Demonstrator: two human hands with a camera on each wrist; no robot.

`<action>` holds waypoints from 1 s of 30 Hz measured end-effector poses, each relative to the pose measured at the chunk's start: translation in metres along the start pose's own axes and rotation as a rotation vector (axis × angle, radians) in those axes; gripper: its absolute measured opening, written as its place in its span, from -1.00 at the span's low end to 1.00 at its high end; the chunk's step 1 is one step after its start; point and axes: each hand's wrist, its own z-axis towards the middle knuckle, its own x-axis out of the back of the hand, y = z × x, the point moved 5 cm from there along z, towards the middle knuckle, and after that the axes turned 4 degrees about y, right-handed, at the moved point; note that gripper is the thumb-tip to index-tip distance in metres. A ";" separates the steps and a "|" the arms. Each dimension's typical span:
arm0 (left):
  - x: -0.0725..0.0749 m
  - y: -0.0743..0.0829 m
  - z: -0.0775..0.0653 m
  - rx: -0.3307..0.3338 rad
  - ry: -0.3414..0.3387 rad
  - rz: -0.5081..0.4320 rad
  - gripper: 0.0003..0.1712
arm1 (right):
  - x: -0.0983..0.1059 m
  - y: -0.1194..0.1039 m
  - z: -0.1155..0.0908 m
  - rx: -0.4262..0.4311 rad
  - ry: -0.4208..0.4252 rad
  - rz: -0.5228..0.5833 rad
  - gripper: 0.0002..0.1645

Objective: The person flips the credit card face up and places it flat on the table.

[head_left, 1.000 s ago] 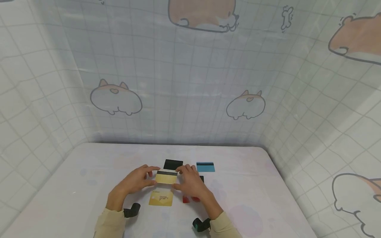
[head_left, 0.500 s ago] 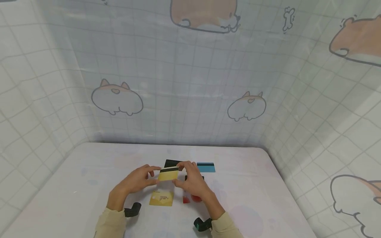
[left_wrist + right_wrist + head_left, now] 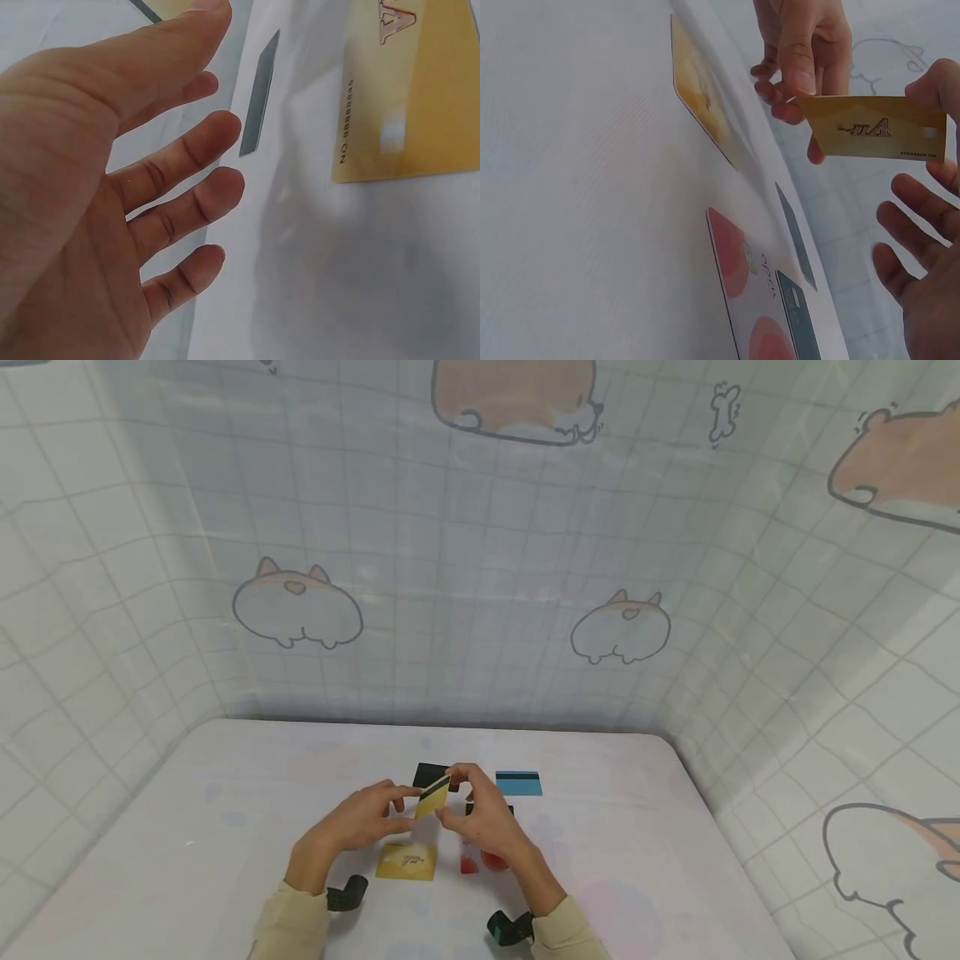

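Observation:
Between both hands a gold card [image 3: 433, 799] with a dark stripe hangs above the table, steeply tilted in the head view. My right hand [image 3: 483, 818] pinches its right end between thumb and forefinger. At the opposite end, my left hand [image 3: 360, 818] holds the edge with thumb and forefinger. The right wrist view shows the card's lettered face [image 3: 874, 127], while the other right fingers spread loosely below. In the left wrist view the remaining left fingers [image 3: 199, 195] hang free. A second gold card [image 3: 406, 862] lies flat on the table, nearer the body.
A black card [image 3: 427, 773] lies behind the held one, and a blue striped card [image 3: 517, 787] to its right. Under the right hand is a red-and-white card [image 3: 757, 307] beside a dark card [image 3: 799, 319]. A patterned curtain [image 3: 465, 677] stands behind the table.
The held gold card has risen a little and turned from nearly level to steeply slanted. The left hand has shifted rightward toward the right hand. The cards on the table stay put.

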 end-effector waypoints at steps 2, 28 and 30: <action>-0.002 0.003 -0.002 -0.001 -0.002 0.003 -0.39 | 0.000 -0.002 -0.002 0.015 -0.017 0.035 -0.34; 0.000 0.017 -0.023 0.002 -0.002 -0.009 -0.30 | 0.005 -0.017 -0.020 0.083 -0.058 0.052 -0.28; 0.001 0.017 -0.023 0.003 -0.003 -0.013 -0.29 | 0.005 -0.016 -0.020 0.072 -0.055 0.018 -0.27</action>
